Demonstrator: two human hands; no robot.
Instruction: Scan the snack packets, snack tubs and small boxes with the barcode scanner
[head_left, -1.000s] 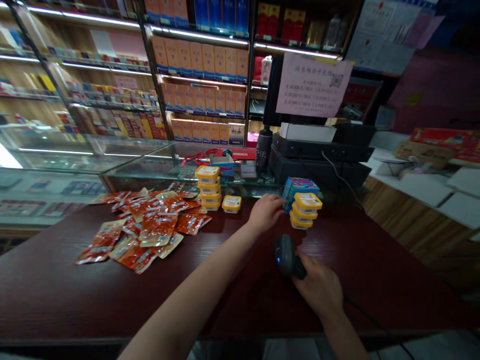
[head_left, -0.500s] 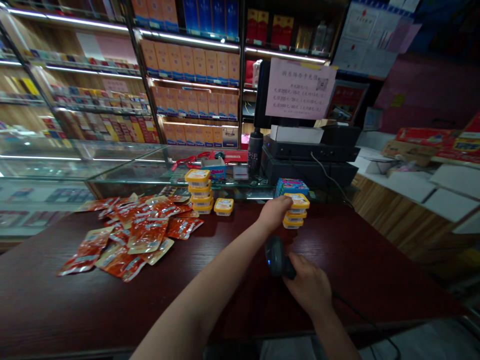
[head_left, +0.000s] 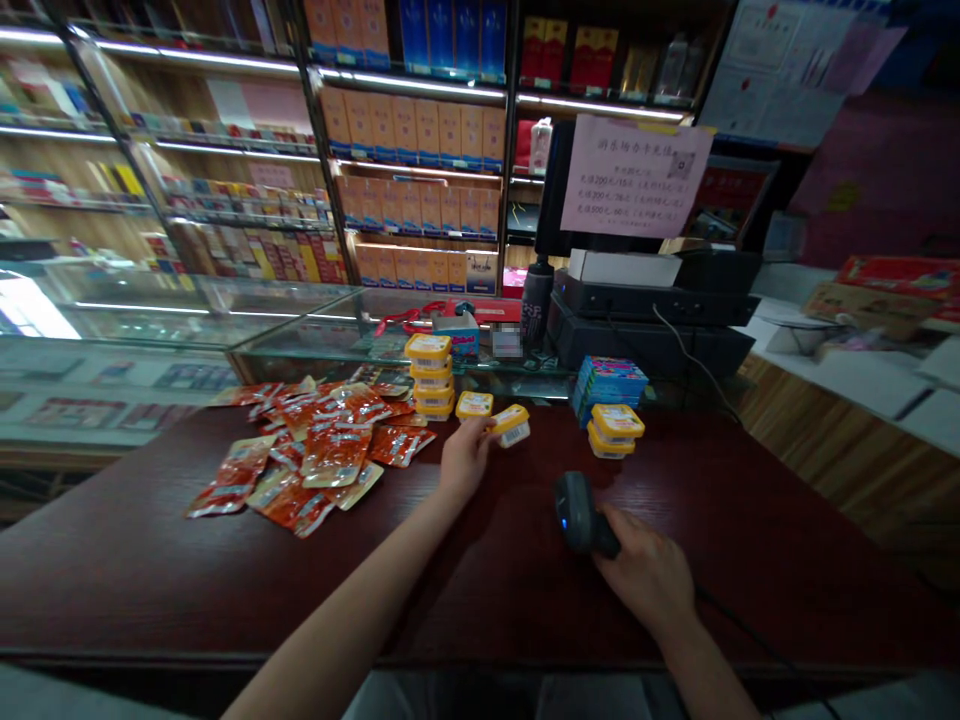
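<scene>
My left hand [head_left: 465,460] is closed on a small yellow-lidded plastic tub [head_left: 512,426], tilted so that its barcode side shows. Just behind it a single matching tub [head_left: 475,405] sits on the counter, beside a taller stack of tubs [head_left: 433,378]. My right hand [head_left: 649,565] grips a black barcode scanner [head_left: 577,512] with a small blue light, held over the dark wood counter. Two more tubs [head_left: 615,430] are stacked to the right, in front of a pile of blue packs [head_left: 609,385]. Left of the tall stack lies a heap of orange foil packets [head_left: 330,435].
Behind the counter [head_left: 480,590] stands a glass display case [head_left: 300,340]. A black bottle [head_left: 536,300] and a monitor with a pink notice [head_left: 637,175] are at the back. The scanner's cable [head_left: 750,630] trails to the lower right.
My left hand has moved left from the right-hand stack, carrying a tub, and that stack is lower. My right hand still holds the scanner. The view has shifted, so the scene appears farther right.
</scene>
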